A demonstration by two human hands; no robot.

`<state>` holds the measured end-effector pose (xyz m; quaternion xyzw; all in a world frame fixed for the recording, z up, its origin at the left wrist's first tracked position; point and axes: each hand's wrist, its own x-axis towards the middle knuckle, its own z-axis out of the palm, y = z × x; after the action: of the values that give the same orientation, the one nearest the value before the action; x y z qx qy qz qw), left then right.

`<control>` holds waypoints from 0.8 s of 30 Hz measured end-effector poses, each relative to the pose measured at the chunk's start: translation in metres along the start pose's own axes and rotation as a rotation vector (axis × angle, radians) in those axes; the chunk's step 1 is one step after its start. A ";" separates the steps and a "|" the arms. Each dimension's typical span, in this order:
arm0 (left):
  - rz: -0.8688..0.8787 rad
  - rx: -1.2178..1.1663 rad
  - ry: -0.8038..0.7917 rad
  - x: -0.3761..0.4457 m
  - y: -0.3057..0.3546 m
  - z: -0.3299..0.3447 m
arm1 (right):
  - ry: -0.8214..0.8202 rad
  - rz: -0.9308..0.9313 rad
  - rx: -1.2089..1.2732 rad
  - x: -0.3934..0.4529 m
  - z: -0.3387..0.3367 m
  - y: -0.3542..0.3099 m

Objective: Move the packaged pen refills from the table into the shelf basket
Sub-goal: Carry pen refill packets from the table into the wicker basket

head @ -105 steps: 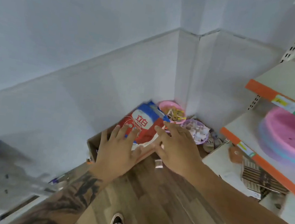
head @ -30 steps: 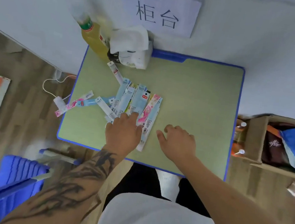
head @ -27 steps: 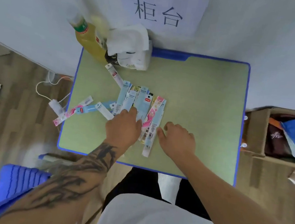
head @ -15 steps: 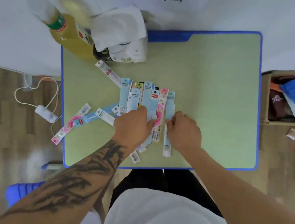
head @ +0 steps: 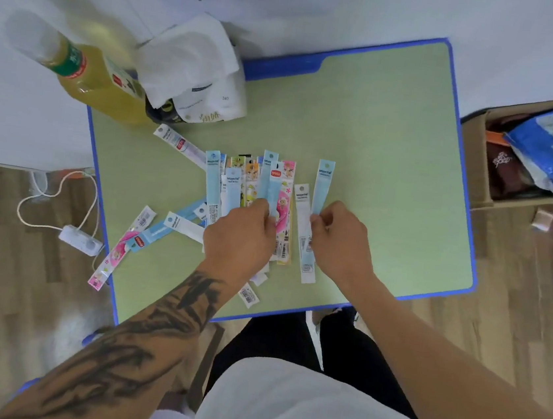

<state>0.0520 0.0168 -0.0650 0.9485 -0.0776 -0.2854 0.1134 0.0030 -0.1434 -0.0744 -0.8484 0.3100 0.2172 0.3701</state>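
STEP: gathering, no transfer begun | refill packets (head: 253, 186) fanned mid-surface (head: 393, 174) | left hand (head: 241, 236) curled onto main pile; right hand (head: 337, 240) pinching light-blue packet (head: 323, 183) | NEXT: strays to be bunched, lifted together.

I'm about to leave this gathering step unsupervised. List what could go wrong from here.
1. The pink refill pack overhangs the left table edge; a nudge could send it to the floor.
2. The refill packs lie fanned and overlapping under the left hand, so a grip may leave some behind.
3. The right hand pinches only the pale blue pack; the white pack beside it may be missed.
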 end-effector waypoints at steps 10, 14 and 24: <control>0.021 -0.729 0.063 -0.045 0.077 -0.009 | 0.192 -0.011 0.674 -0.065 -0.080 0.030; 0.068 -0.874 -0.062 -0.078 0.148 0.003 | 0.272 -0.041 0.846 -0.106 -0.127 0.078; 0.192 -0.892 -0.359 -0.210 0.347 0.103 | 0.581 0.052 1.059 -0.225 -0.220 0.292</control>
<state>-0.2070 -0.2905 0.0518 0.7318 -0.0532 -0.4379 0.5194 -0.3274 -0.3849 0.0550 -0.5654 0.4852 -0.1981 0.6369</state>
